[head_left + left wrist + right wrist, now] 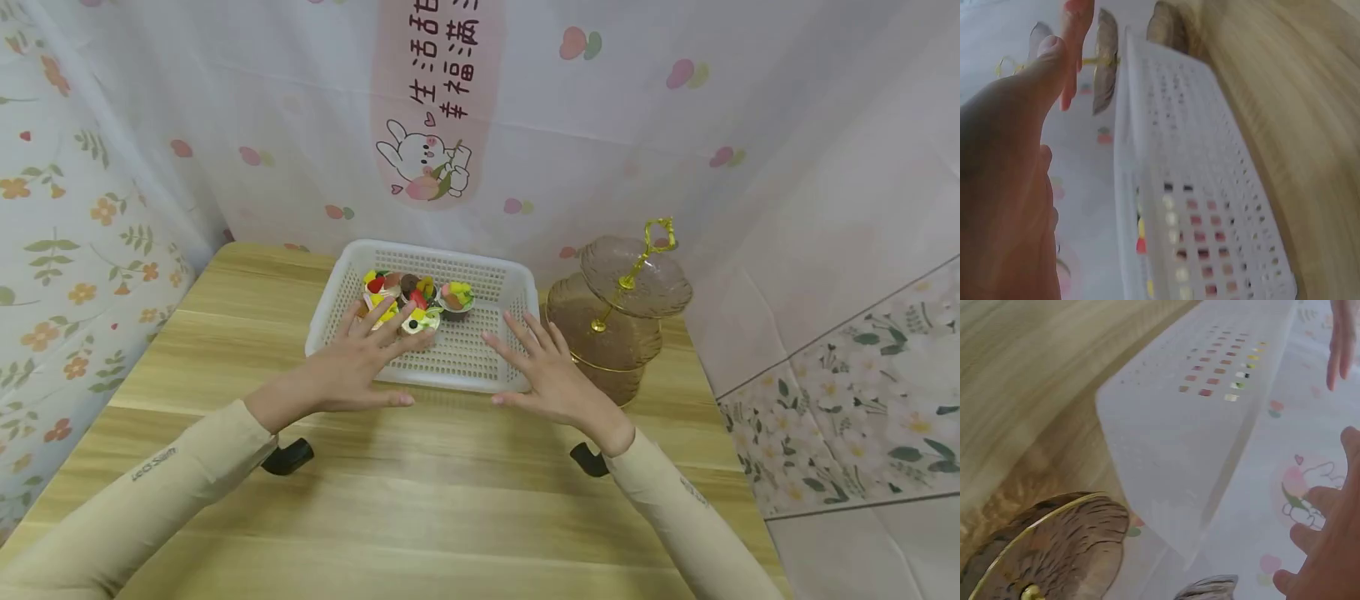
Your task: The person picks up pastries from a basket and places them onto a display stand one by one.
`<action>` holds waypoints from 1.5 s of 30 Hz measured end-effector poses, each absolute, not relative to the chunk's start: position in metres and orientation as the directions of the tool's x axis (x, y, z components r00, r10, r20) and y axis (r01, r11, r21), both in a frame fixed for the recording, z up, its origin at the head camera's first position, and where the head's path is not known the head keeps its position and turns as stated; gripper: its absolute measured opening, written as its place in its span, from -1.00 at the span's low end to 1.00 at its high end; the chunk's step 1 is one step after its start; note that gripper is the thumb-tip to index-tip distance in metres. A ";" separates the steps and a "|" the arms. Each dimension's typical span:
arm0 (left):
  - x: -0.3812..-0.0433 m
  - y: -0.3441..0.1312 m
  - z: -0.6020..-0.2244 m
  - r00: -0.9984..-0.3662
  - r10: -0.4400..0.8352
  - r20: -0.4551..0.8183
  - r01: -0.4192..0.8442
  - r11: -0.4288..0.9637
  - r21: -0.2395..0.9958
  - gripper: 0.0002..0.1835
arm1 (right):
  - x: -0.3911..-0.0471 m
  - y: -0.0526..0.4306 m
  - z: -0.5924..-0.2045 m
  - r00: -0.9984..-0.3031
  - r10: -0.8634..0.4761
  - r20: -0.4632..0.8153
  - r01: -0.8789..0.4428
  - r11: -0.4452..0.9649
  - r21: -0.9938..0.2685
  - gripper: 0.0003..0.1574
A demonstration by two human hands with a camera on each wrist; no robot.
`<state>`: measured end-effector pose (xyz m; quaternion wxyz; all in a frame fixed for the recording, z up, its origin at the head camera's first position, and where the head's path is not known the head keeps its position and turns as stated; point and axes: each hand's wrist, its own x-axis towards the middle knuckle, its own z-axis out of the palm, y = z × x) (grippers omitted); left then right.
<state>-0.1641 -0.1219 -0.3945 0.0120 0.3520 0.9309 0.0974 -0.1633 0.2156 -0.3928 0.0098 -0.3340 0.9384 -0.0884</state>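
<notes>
A white perforated plastic basket (480, 379) sits on the wooden table, with several small toy cupcakes (456, 298) grouped in its left half. Their tops show fruit-like pieces in red, yellow and green. My left hand (348, 367) is spread over the basket's front left part, its fingers straight and overlapping some cupcakes in the head view. Over the front right corner, my right hand (551, 379) is spread too, fingers straight and holding nothing. In both wrist views the hands appear above the basket's rim.
Right of the basket stands a tiered tray (607, 329) of brownish clear plates with gold rims and a gold handle, close to my right hand. A printed cloth (300, 100) hangs behind the table (420, 500). Flowered cloth covers the left side.
</notes>
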 end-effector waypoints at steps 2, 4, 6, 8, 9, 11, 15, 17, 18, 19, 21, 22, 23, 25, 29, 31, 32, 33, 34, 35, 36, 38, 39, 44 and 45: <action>-0.169 -0.132 -0.395 -0.783 0.621 0.043 0.615 0.761 0.209 -0.02 | -0.169 0.211 -0.388 -0.774 -0.631 0.050 -0.625 0.751 -0.211 0.12; -0.174 -0.146 -0.396 -0.820 0.570 0.040 0.562 0.792 0.237 -0.01 | -0.178 0.205 -0.380 -0.783 -0.619 0.053 -0.607 0.744 -0.280 0.13; -0.178 -0.161 -0.396 -0.858 0.514 0.029 0.502 0.824 0.264 0.00 | -0.190 0.195 -0.371 -0.805 -0.591 0.049 -0.560 0.730 -0.393 0.16; -0.182 -0.176 -0.397 -0.886 0.463 0.012 0.446 0.846 0.292 0.00 | -0.205 0.185 -0.363 -0.830 -0.556 0.052 -0.499 0.697 -0.514 0.18; -0.183 -0.182 -0.398 -0.897 0.443 0.000 0.423 0.856 0.296 0.01 | -0.213 0.180 -0.359 -0.847 -0.529 0.050 -0.457 0.678 -0.576 0.17; -0.185 -0.192 -0.401 -0.912 0.408 -0.034 0.380 0.874 0.304 0.03 | -0.229 0.169 -0.354 -0.871 -0.487 0.063 -0.392 0.613 -0.686 0.14; -0.189 -0.200 -0.408 -0.923 0.372 -0.101 0.326 0.894 0.308 0.10 | -0.259 0.153 -0.354 -0.918 -0.393 0.059 -0.264 0.492 -0.830 0.05; -0.191 -0.200 -0.411 -0.925 0.357 -0.131 0.305 0.903 0.303 0.15 | -0.271 0.148 -0.358 -0.935 -0.353 0.024 -0.191 0.447 -0.874 0.03; -0.191 -0.200 -0.413 -0.927 0.348 -0.142 0.295 0.908 0.296 0.18 | -0.276 0.146 -0.361 -0.944 -0.331 -0.007 -0.146 0.433 -0.890 0.01; -0.192 -0.200 -0.414 -0.928 0.338 -0.156 0.284 0.914 0.291 0.20 | -0.281 0.145 -0.364 -0.948 -0.314 -0.039 -0.101 0.417 -0.903 0.00; -0.192 -0.200 -0.417 -0.930 0.324 -0.173 0.265 0.918 0.293 0.23 | -0.290 0.143 -0.371 -0.955 -0.281 -0.099 -0.018 0.386 -0.922 -0.04; -0.192 -0.200 -0.417 -0.931 0.320 -0.176 0.259 0.918 0.299 0.24 | -0.294 0.142 -0.375 -0.957 -0.263 -0.124 0.017 0.375 -0.927 -0.04; -0.191 -0.199 -0.418 -0.933 0.314 -0.179 0.251 0.919 0.303 0.24 | -0.299 0.142 -0.379 -0.959 -0.244 -0.148 0.051 0.363 -0.930 -0.05; -0.191 -0.200 -0.418 -0.935 0.306 -0.179 0.241 0.919 0.313 0.24 | -0.306 0.142 -0.388 -0.961 -0.198 -0.191 0.114 0.345 -0.931 -0.08; -0.192 -0.200 -0.420 -0.939 0.295 -0.178 0.227 0.917 0.327 0.25 | -0.314 0.143 -0.404 -0.958 -0.112 -0.265 0.209 0.360 -0.909 -0.16; -0.192 -0.199 -0.420 -0.939 0.293 -0.180 0.223 0.917 0.331 0.26 | -0.316 0.143 -0.413 -0.955 -0.089 -0.283 0.233 0.363 -0.902 -0.20; -0.192 -0.199 -0.420 -0.939 0.292 -0.181 0.221 0.917 0.332 0.27 | -0.316 0.144 -0.417 -0.954 -0.083 -0.288 0.240 0.364 -0.900 -0.20; -0.191 -0.199 -0.420 -0.939 0.292 -0.183 0.220 0.917 0.333 0.27 | -0.315 0.144 -0.422 -0.952 -0.084 -0.293 0.245 0.358 -0.901 -0.19; -0.191 -0.198 -0.419 -0.939 0.290 -0.186 0.217 0.917 0.335 0.27 | -0.315 0.144 -0.428 -0.951 -0.083 -0.297 0.251 0.349 -0.903 -0.18; -0.190 -0.197 -0.419 -0.938 0.291 -0.190 0.216 0.916 0.337 0.28 | -0.315 0.145 -0.433 -0.950 -0.082 -0.301 0.256 0.343 -0.904 -0.17; -0.190 -0.197 -0.419 -0.937 0.292 -0.193 0.216 0.916 0.338 0.28 | -0.315 0.145 -0.438 -0.948 -0.082 -0.307 0.263 0.338 -0.904 -0.15; -0.189 -0.195 -0.419 -0.935 0.293 -0.200 0.214 0.915 0.341 0.28 | -0.314 0.146 -0.448 -0.946 -0.080 -0.313 0.270 0.336 -0.902 -0.13; -0.189 -0.195 -0.419 -0.935 0.293 -0.201 0.213 0.915 0.343 0.28 | -0.314 0.146 -0.451 -0.946 -0.079 -0.314 0.272 0.335 -0.902 -0.12; -0.190 -0.193 -0.421 -0.933 0.294 -0.208 0.214 0.918 0.334 0.27 | -0.315 0.149 -0.462 -0.952 -0.078 -0.297 0.252 0.356 -0.900 -0.11; -0.190 -0.193 -0.421 -0.933 0.293 -0.208 0.214 0.918 0.333 0.27 | -0.316 0.150 -0.464 -0.951 -0.078 -0.298 0.251 0.366 -0.896 -0.11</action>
